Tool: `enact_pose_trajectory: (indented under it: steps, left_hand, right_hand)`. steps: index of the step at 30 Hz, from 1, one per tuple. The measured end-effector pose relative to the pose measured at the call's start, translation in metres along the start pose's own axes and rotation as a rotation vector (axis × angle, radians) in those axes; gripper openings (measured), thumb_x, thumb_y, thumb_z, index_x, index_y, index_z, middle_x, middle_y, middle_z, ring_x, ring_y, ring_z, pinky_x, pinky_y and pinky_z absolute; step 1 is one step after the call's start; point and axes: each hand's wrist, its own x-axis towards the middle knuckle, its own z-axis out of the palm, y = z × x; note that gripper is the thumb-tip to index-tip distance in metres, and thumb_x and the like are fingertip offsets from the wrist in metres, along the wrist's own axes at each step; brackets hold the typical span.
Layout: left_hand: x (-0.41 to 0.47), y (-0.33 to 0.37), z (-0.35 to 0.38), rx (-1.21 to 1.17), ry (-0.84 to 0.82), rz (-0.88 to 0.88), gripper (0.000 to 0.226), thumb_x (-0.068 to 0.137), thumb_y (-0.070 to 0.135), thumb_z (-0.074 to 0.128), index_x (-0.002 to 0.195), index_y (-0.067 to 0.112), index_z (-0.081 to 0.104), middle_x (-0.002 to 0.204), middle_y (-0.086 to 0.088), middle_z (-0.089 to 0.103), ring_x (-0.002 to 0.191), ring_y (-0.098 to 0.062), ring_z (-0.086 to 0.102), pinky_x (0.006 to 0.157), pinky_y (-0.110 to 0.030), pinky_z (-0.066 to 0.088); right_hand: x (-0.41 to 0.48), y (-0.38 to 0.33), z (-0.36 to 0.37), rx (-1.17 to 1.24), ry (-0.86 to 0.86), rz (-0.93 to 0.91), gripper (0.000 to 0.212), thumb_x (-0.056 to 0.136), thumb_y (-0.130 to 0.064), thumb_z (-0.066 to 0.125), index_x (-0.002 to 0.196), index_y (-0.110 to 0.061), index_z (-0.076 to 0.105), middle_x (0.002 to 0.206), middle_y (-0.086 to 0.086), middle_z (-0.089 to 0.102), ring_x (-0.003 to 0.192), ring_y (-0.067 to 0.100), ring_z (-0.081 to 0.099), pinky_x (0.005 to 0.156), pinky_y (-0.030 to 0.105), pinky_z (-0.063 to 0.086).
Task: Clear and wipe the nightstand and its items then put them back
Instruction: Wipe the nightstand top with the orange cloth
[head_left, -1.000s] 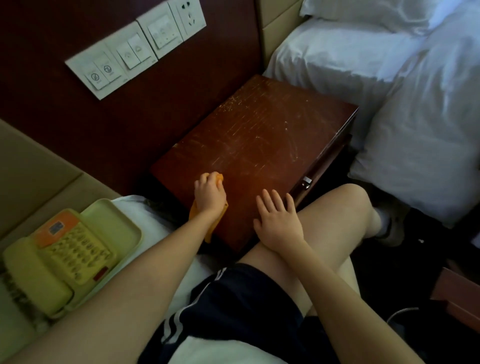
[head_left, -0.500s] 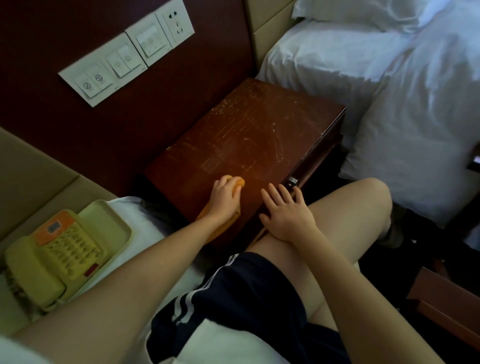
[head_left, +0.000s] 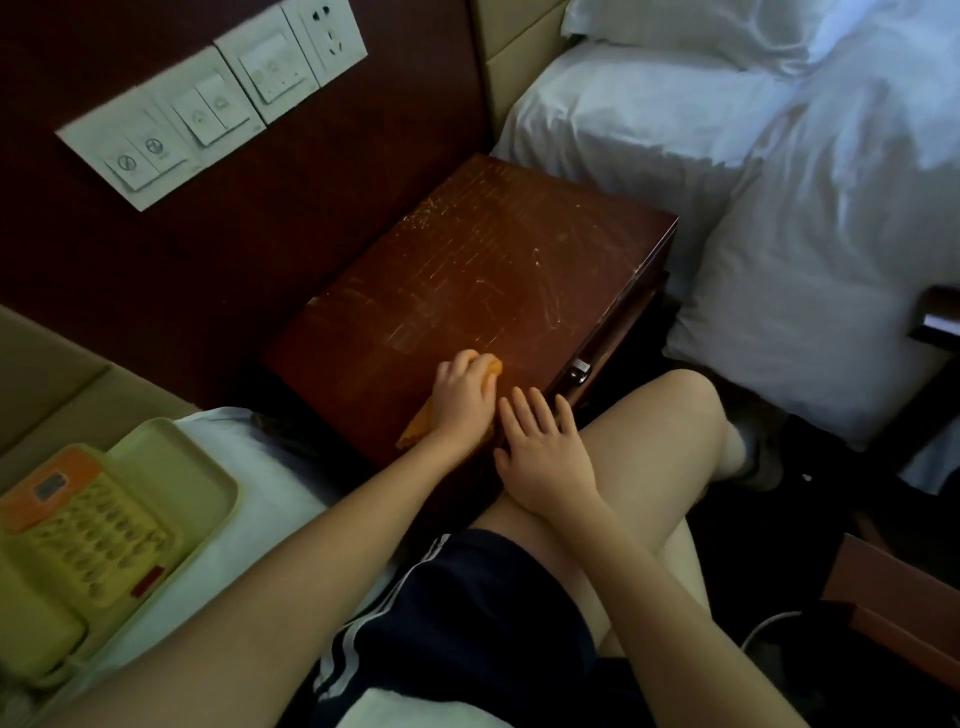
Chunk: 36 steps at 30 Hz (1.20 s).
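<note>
The left hand curls round a soft orange cloth to rub the scratched brown wooden nightstand, while the right hand rests flat, fingers straight, maybe for balance.

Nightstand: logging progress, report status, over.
Left grip holds orange cloth on nightstand top. Right grip flat at front edge. Phone set aside on bed.

No legible text or numbers.

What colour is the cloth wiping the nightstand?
Orange: the cloth gripped by the left hand shows best in the head view.
</note>
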Motion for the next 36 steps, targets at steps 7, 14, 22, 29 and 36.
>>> enact_pose_trajectory:
  steps: [7,14,22,29,36]
  left_hand:
    - [-0.007,-0.039,-0.012,-0.017,-0.013,0.120,0.033,0.096,0.023,0.043,0.127,0.018,0.054,0.128,-0.004,0.050,0.112,-0.022,0.043,0.090,-0.030,0.037]
    - [0.001,-0.045,-0.017,-0.017,0.065,-0.086,0.031,0.096,0.021,0.042,0.124,0.015,0.055,0.129,-0.007,0.049,0.109,-0.026,0.044,0.091,-0.034,0.038]
    - [0.000,-0.010,-0.007,-0.097,-0.073,0.280,0.031,0.095,0.018,0.045,0.124,0.013,0.056,0.124,-0.007,0.053,0.107,-0.026,0.045,0.088,-0.032,0.037]
    - [-0.009,-0.060,-0.016,-0.101,-0.094,0.432,0.030,0.092,0.013,0.053,0.121,0.012,0.059,0.116,-0.009,0.056,0.102,-0.027,0.049,0.084,-0.031,0.041]
    - [0.025,-0.014,-0.002,-0.102,-0.105,0.338,0.030,0.095,0.017,0.045,0.122,0.011,0.057,0.123,-0.011,0.053,0.108,-0.029,0.045,0.091,-0.034,0.037]
  right_hand:
    - [-0.001,-0.019,0.014,0.050,0.091,0.267,0.061,0.096,-0.033,0.023,0.149,-0.008,0.005,0.156,0.014,0.002,0.144,0.029,-0.004,0.114,0.045,-0.006]
    - [0.003,-0.029,0.021,0.090,0.151,0.298,0.059,0.098,-0.036,0.026,0.149,-0.012,0.011,0.157,0.010,0.008,0.144,0.025,0.001,0.114,0.042,-0.007]
    - [-0.002,-0.029,0.016,0.070,0.202,0.370,0.057,0.097,-0.035,0.028,0.148,-0.013,0.015,0.156,0.008,0.012,0.144,0.024,0.002,0.114,0.041,-0.007]
    - [0.000,-0.039,0.023,0.145,0.228,0.445,0.059,0.096,-0.035,0.030,0.148,-0.013,0.014,0.157,0.007,0.008,0.144,0.023,-0.003,0.105,0.038,-0.025]
    - [0.000,-0.036,0.025,0.115,0.241,0.451,0.059,0.095,-0.038,0.031,0.148,-0.014,0.018,0.156,0.007,0.013,0.144,0.023,0.002,0.112,0.043,-0.010]
